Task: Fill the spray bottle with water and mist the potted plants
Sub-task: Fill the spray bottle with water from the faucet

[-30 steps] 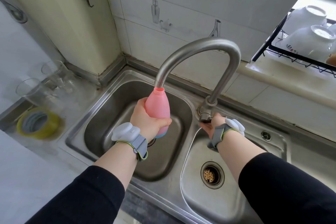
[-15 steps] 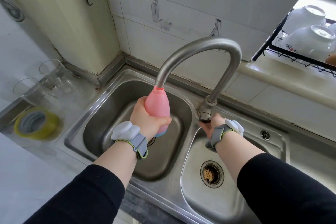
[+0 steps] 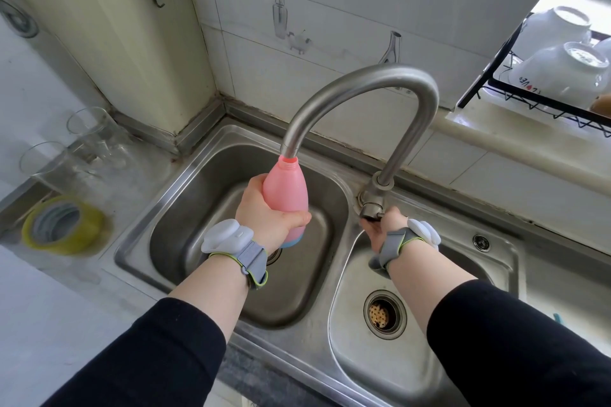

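The pink plastic spray bottle (image 3: pixel 286 195) is gripped by the left hand (image 3: pixel 264 216), fingers curled round it, mouth held under the curved steel faucet (image 3: pixel 360 89) for filling; the faucet's handle (image 3: pixel 372 213) is pinched by the right hand (image 3: pixel 383 230).

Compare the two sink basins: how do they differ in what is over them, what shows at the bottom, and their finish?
The left basin has the faucet spout and the pink bottle over it; the right basin has neither. The right basin's drain strainer is in full view; the left basin's drain is mostly hidden behind the left hand. The left basin looks darker, the right paler. Both are steel bowls of one sink.
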Tool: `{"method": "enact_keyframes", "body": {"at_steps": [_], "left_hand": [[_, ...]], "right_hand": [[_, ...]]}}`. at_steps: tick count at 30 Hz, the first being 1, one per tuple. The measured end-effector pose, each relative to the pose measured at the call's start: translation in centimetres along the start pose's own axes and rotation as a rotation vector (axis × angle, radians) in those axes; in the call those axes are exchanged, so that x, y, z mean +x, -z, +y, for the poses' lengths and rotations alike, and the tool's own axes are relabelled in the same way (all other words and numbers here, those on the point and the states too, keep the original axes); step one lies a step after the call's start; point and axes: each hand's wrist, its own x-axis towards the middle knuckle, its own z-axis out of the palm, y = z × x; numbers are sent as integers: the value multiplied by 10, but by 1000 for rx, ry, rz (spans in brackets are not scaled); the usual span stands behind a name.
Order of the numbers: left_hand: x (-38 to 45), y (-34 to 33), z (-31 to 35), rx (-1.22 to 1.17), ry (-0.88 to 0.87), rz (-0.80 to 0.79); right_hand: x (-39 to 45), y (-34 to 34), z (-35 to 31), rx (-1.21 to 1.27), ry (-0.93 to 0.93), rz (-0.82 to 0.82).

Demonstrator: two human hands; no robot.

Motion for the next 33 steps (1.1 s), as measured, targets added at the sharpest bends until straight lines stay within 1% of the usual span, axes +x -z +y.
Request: {"method": "enact_keyframes", "body": {"at_steps": [9, 22, 27, 33], "left_hand": [[1, -1, 2, 8, 1, 10], [2, -1, 0, 1, 10, -9], [3, -1, -1, 4, 9, -9], [3, 1, -1, 6, 13, -5]], "right_hand": [[-4, -1, 2, 69, 6, -1], [-9, -3, 0, 75, -12, 6], [-11, -2, 2, 61, 7, 30], [-12, -2, 6, 62, 26, 21]]}}
